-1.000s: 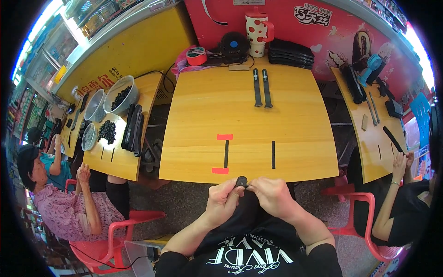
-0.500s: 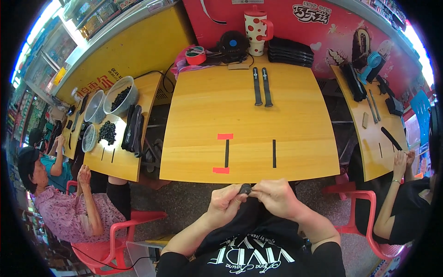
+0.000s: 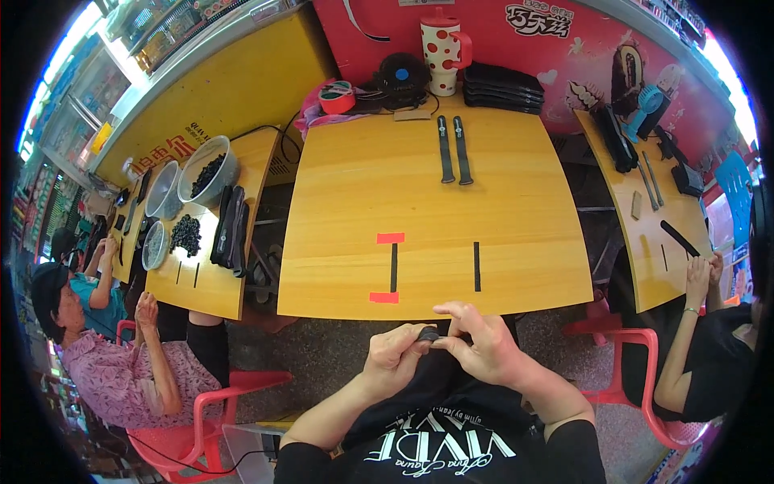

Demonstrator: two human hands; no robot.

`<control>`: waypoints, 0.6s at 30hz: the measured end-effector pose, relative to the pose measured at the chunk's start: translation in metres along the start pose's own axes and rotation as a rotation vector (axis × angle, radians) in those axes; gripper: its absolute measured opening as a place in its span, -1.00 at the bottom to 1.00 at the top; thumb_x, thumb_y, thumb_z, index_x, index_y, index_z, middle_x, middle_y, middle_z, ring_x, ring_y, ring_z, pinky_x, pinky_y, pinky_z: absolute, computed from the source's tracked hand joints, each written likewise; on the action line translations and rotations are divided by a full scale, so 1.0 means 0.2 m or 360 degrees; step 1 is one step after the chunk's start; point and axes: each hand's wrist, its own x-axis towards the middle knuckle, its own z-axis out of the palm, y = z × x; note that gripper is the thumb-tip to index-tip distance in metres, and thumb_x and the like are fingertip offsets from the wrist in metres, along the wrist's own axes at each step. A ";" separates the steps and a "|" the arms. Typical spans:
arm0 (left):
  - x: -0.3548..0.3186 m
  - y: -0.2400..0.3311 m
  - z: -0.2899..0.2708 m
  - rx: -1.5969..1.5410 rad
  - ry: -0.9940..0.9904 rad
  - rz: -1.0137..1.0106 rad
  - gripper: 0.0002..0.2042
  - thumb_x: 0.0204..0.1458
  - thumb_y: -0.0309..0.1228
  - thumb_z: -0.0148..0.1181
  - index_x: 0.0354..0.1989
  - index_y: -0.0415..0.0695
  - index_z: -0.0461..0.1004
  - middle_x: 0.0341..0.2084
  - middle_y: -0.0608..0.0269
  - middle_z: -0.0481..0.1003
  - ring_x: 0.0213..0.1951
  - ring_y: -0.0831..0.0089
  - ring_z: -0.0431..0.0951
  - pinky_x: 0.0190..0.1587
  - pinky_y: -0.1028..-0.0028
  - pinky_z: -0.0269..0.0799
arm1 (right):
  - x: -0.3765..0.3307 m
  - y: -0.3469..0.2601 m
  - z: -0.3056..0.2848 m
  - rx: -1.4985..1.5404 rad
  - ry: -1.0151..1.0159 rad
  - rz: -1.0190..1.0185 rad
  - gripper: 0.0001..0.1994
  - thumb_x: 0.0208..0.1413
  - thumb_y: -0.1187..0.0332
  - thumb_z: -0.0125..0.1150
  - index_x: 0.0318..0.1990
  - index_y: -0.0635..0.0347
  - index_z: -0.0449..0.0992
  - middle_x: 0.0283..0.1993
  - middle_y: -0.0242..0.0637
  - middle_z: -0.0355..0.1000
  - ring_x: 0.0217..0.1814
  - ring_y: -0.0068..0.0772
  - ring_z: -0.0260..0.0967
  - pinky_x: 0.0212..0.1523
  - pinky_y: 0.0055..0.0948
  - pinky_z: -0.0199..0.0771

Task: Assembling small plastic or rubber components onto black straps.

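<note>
Fingertips (image 3: 425,339) of both hands pinch one small dark object (image 3: 430,334), held just short of the near edge of the yellow table (image 3: 516,242) and above the person's lap. From the left hand (image 3: 395,359), thumb and forefinger close on the object's left end; the right hand (image 3: 484,351) grips its right end, knuckles up, two fingers stretched toward the table edge. What the object is cannot be told at this size.

On the table, just beyond the hands, two black strips stand parallel: the left black strip (image 3: 394,267) runs between a red tape patch (image 3: 384,297) at its near end and a second red patch (image 3: 390,238) at its far end; the right black strip (image 3: 476,266) stands alone. Farther across the table lie two dark watch straps (image 3: 452,149) side by side. At the table's far edge sit a red roll of tape (image 3: 338,100), a round black device (image 3: 401,74), a white mug with red dots (image 3: 439,48) and a stack of black trays (image 3: 501,87).

Left of the table stands a smaller yellow table (image 3: 258,161) with a bowl of dark pieces (image 3: 207,169), and a seated person in a patterned top (image 3: 121,371) beside it. Right of the table, another person's hand (image 3: 698,274) rests on a third table
</note>
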 end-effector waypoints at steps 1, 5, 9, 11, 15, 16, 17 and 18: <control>0.01 -0.01 -0.02 0.0053 -0.0083 0.0071 -0.85 0.06 -0.62 0.12 -0.18 -0.27 0.47 -0.53 0.14 0.47 -0.57 0.34 0.50 -0.54 0.45 0.36 | 0.01 -0.02 -0.02 0.0029 -0.0105 0.0078 -0.54 -0.07 0.58 0.33 0.02 0.22 0.33 -0.62 -0.28 0.34 -0.63 -0.35 0.32 -0.58 -0.45 0.27; 0.04 0.04 -0.09 0.0391 -0.0338 0.0142 -0.80 -0.02 -0.63 0.16 -0.19 -0.30 0.45 -0.49 0.04 0.49 -0.51 0.11 0.54 -0.51 0.31 0.42 | 0.00 0.01 -0.02 0.0076 -0.0264 0.0204 -0.57 -0.05 0.50 0.33 0.00 0.19 0.34 -0.64 -0.23 0.35 -0.64 -0.20 0.36 -0.59 -0.33 0.29; 0.08 0.08 -0.08 0.0827 -0.0296 0.0254 -0.78 -0.02 -0.57 0.19 -0.17 -0.33 0.44 -0.54 0.05 0.46 -0.52 0.13 0.54 -0.52 0.29 0.44 | 0.02 -0.01 -0.02 -0.0130 -0.0251 0.0252 -0.61 -0.02 0.49 0.29 -0.01 0.19 0.33 -0.62 -0.20 0.38 -0.59 -0.13 0.40 -0.58 -0.28 0.32; 0.08 0.05 -0.07 0.0939 -0.0263 0.0313 -0.76 -0.03 -0.54 0.20 -0.17 -0.36 0.45 -0.58 0.07 0.43 -0.55 0.16 0.52 -0.54 0.32 0.44 | 0.03 -0.03 -0.02 -0.0348 -0.0242 0.0219 -0.64 0.00 0.49 0.25 -0.03 0.22 0.33 -0.60 -0.17 0.39 -0.54 -0.05 0.43 -0.56 -0.21 0.35; 0.08 0.06 -0.03 0.1072 -0.0049 0.0357 -0.75 -0.05 -0.56 0.20 -0.17 -0.37 0.45 -0.61 0.09 0.40 -0.58 0.18 0.50 -0.56 0.31 0.42 | 0.04 -0.07 0.03 -0.0417 -0.0146 0.0129 -0.61 -0.07 0.57 0.29 -0.04 0.24 0.37 -0.53 -0.16 0.44 -0.54 -0.08 0.44 -0.56 -0.26 0.37; 0.08 0.05 -0.02 0.1184 0.0031 0.0384 -0.76 -0.06 -0.58 0.19 -0.18 -0.37 0.45 -0.61 0.09 0.40 -0.57 0.20 0.51 -0.56 0.31 0.43 | 0.04 -0.08 0.06 -0.0401 -0.0026 0.0076 -0.61 -0.07 0.57 0.29 -0.04 0.26 0.36 -0.51 -0.14 0.45 -0.53 -0.05 0.44 -0.55 -0.25 0.38; 0.09 0.04 0.00 0.1296 0.0113 0.0410 -0.76 -0.07 -0.59 0.19 -0.19 -0.38 0.45 -0.60 0.08 0.41 -0.57 0.21 0.52 -0.56 0.32 0.43 | 0.04 -0.08 0.08 -0.0382 0.0094 0.0022 -0.61 -0.07 0.57 0.29 -0.03 0.28 0.35 -0.49 -0.12 0.46 -0.52 -0.02 0.45 -0.54 -0.23 0.39; 0.09 0.02 0.01 0.1299 0.0116 0.0413 -0.76 -0.07 -0.59 0.19 -0.19 -0.38 0.45 -0.60 0.08 0.41 -0.57 0.21 0.52 -0.56 0.32 0.43 | 0.04 -0.07 0.11 -0.0391 0.0137 0.0009 -0.60 -0.06 0.58 0.29 -0.03 0.32 0.34 -0.50 -0.12 0.44 -0.54 -0.09 0.43 -0.54 -0.28 0.39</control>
